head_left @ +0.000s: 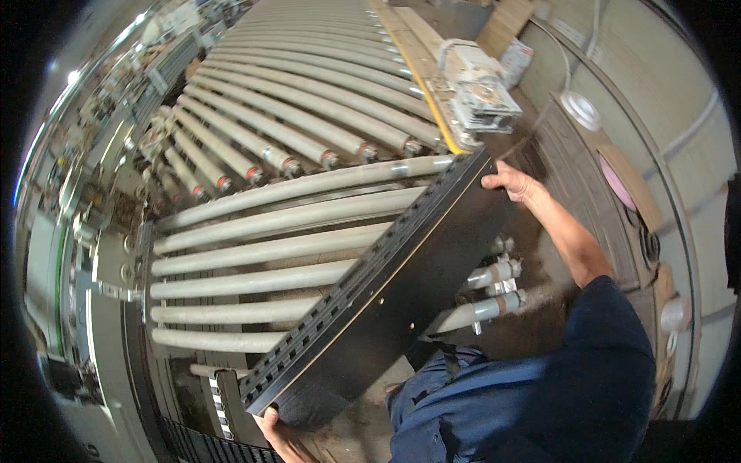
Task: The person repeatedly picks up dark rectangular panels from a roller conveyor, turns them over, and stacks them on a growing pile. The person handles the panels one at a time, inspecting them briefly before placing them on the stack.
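Long black panels point(432, 285), seemingly stacked together, slant across the middle, tilted on edge. A thin pale line runs along them, a few small holes dot the broad face, and a row of dark notches follows the upper edge. My right hand point(513, 184) grips the far right end, thumb over the top edge. At the near left end my left hand point(274, 434) holds the lower corner; its thumb shows and the other fingers are hidden. Behind and partly beneath the panels lies a roller conveyor point(285, 241) with pale grey rollers.
The conveyor's curved section point(309, 92) stretches away at the back, with a yellow rail point(427, 89) on its right. A dusty motor point(482, 96) sits beside that rail. Brown boards point(575, 170) lean along the right wall. Grey machinery point(116, 347) stands at left.
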